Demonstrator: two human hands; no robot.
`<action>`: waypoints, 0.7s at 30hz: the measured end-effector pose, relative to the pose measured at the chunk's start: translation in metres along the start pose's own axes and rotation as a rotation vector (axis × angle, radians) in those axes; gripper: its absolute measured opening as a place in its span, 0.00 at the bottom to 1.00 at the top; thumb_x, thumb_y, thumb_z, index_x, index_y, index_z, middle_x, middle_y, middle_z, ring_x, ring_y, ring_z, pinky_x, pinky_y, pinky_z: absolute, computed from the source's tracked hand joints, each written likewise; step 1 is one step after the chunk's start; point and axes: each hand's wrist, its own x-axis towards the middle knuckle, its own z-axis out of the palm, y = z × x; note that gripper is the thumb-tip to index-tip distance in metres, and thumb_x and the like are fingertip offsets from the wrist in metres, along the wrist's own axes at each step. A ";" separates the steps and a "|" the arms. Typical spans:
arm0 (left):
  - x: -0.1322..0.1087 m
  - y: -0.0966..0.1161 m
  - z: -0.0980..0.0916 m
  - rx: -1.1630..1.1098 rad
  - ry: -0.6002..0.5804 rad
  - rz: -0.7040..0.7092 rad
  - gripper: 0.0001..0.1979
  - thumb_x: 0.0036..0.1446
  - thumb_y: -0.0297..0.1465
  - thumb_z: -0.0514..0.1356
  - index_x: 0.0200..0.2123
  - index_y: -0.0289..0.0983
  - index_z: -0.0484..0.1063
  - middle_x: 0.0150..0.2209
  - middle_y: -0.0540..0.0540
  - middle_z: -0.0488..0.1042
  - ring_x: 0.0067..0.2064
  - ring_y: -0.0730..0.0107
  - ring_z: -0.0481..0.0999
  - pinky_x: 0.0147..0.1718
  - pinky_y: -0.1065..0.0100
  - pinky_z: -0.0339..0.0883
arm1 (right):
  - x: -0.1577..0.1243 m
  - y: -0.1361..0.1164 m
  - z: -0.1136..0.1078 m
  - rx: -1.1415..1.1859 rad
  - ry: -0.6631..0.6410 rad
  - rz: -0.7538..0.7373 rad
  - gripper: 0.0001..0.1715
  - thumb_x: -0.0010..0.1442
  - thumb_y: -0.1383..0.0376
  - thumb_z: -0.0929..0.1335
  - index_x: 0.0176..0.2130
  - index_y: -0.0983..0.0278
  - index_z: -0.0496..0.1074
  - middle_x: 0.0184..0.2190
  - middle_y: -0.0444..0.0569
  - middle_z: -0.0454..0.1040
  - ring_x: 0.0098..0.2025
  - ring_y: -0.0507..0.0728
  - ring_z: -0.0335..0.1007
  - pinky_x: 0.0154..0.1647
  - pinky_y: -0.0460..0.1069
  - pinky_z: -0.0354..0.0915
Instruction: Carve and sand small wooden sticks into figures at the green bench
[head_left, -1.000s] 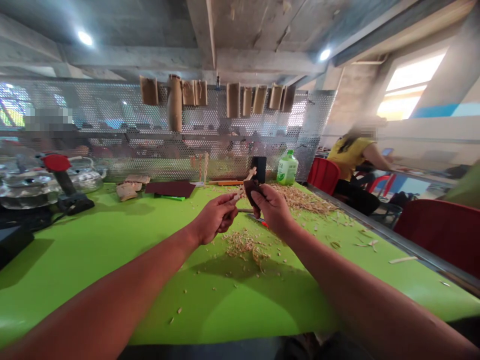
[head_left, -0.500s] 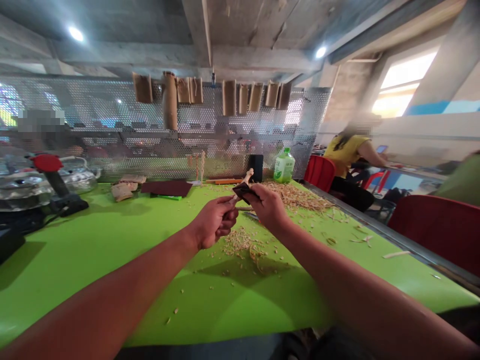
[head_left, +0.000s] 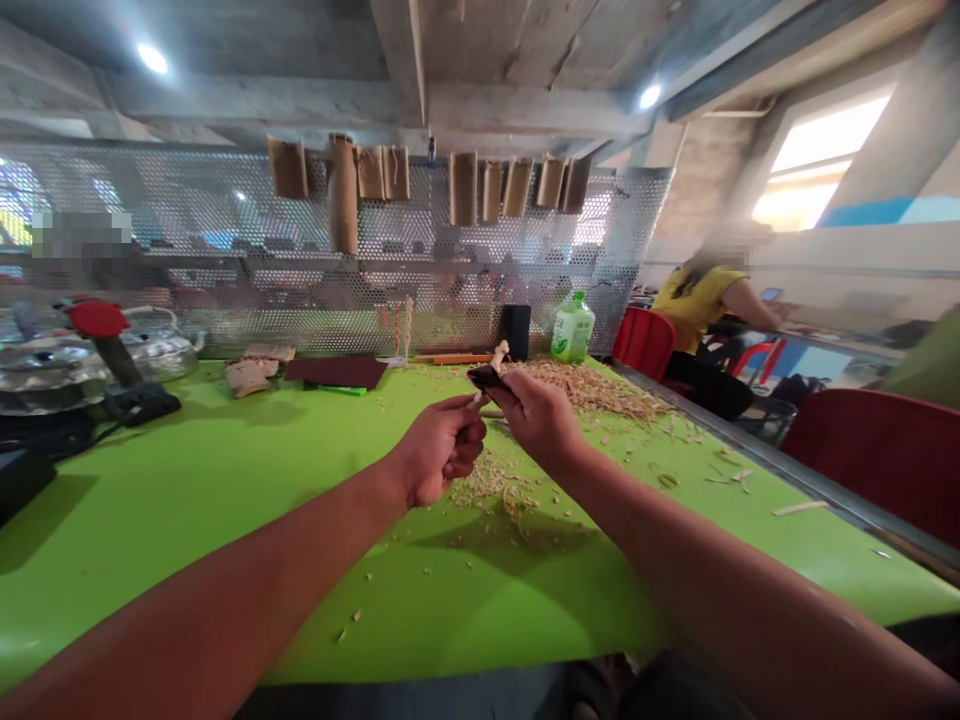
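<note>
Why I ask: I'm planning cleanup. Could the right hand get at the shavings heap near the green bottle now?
Probably yes: the shavings heap lies just beyond the right hand, and nothing visible blocks the way. That hand holds a dark folded piece, though, so it might need to let go first.

Bright window (head_left: pixel 825 145), grey concrete ceiling (head_left: pixel 262 40)

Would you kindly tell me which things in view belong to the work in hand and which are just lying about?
In the job:
wood piece, in left hand
folded sheet, in right hand

Probably just lying about:
bottle
kettles
shavings
</note>
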 end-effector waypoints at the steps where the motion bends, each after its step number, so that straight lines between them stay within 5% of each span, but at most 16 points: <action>1: 0.000 -0.004 0.001 0.032 0.001 -0.008 0.08 0.58 0.33 0.61 0.33 0.39 0.63 0.19 0.58 0.54 0.14 0.84 0.46 0.11 0.80 0.34 | 0.000 -0.001 0.000 -0.002 0.008 0.002 0.16 0.64 0.55 0.63 0.27 0.60 0.64 0.22 0.44 0.64 0.25 0.52 0.56 0.29 0.48 0.51; 5: 0.002 -0.007 0.004 0.041 0.017 -0.010 0.07 0.58 0.32 0.60 0.34 0.39 0.62 0.19 0.59 0.53 0.14 0.84 0.46 0.11 0.79 0.34 | 0.000 -0.003 -0.001 -0.036 0.006 0.000 0.18 0.64 0.55 0.61 0.26 0.60 0.61 0.21 0.43 0.61 0.24 0.51 0.53 0.27 0.47 0.49; 11: 0.002 0.016 -0.005 -0.069 0.103 0.108 0.04 0.59 0.27 0.57 0.37 0.38 0.62 0.21 0.58 0.57 0.14 0.85 0.48 0.11 0.80 0.37 | 0.001 0.007 0.003 0.052 -0.039 0.056 0.19 0.62 0.53 0.64 0.25 0.61 0.59 0.19 0.41 0.59 0.23 0.50 0.52 0.26 0.47 0.50; 14: 0.000 0.019 -0.008 -0.052 0.093 0.168 0.07 0.59 0.28 0.56 0.42 0.38 0.65 0.21 0.58 0.58 0.14 0.84 0.49 0.11 0.80 0.39 | 0.004 0.009 0.005 0.411 -0.015 0.229 0.20 0.60 0.50 0.65 0.27 0.59 0.59 0.19 0.39 0.58 0.21 0.50 0.55 0.24 0.47 0.54; 21: 0.001 0.012 -0.006 0.041 0.166 0.262 0.11 0.54 0.31 0.64 0.40 0.37 0.68 0.26 0.57 0.63 0.14 0.89 0.50 0.10 0.79 0.40 | 0.001 -0.001 0.001 1.209 -0.390 0.542 0.18 0.58 0.50 0.67 0.31 0.58 0.57 0.14 0.33 0.53 0.14 0.49 0.50 0.20 0.49 0.62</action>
